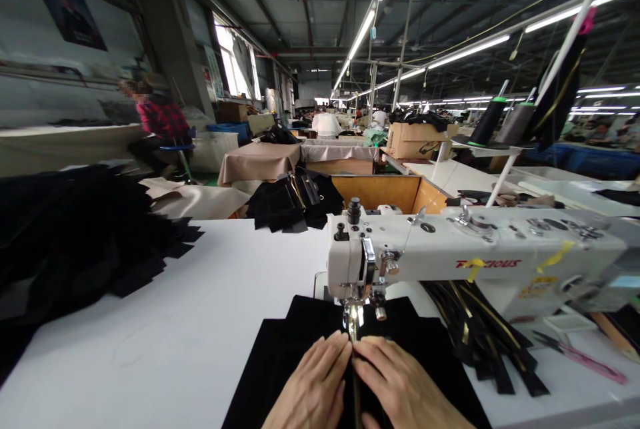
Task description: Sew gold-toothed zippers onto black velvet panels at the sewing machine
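Note:
Both of my hands lie flat on a black fabric piece point(280, 362) under a white sewing machine point(475, 259). My left hand point(313, 386) presses the cloth just left of the presser foot point(353, 319), fingers stretched forward and together. My right hand point(403, 386) rests on the cloth to the right of a zipper strip point(357, 396) that runs between the two hands toward the needle. The fingertips of both hands almost meet in front of the foot.
A heap of black fabric pieces point(75, 242) covers the table's left side. Black zipper strips point(480, 329) and pink-handled scissors point(583, 352) lie right of the machine. Thread cones point(500, 119) stand behind it. A person in a red plaid shirt point(160, 126) sits at the far left.

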Action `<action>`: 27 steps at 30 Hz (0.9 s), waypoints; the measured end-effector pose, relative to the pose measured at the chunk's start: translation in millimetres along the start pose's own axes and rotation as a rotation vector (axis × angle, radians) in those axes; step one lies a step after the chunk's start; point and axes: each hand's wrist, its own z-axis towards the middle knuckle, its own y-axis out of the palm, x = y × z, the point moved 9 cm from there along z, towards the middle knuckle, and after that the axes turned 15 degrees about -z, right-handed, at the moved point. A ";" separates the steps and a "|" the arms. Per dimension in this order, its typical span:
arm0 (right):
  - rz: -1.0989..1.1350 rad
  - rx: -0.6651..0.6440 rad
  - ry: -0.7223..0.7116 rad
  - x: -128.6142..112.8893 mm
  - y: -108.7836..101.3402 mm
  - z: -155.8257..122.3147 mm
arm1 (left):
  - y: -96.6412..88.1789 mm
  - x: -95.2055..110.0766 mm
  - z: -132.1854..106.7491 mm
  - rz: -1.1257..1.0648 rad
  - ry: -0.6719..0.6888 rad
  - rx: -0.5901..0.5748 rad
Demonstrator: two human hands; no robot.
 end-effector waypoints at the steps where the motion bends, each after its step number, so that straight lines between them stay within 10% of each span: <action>1: 0.009 -0.009 0.005 0.5 0.4 0.4 | -0.8 0.7 0.4 -0.001 0.007 0.007; 27: -0.022 -0.018 -0.047 7.9 3.4 6.2 | -8.8 -1.4 10.5 0.099 0.026 0.015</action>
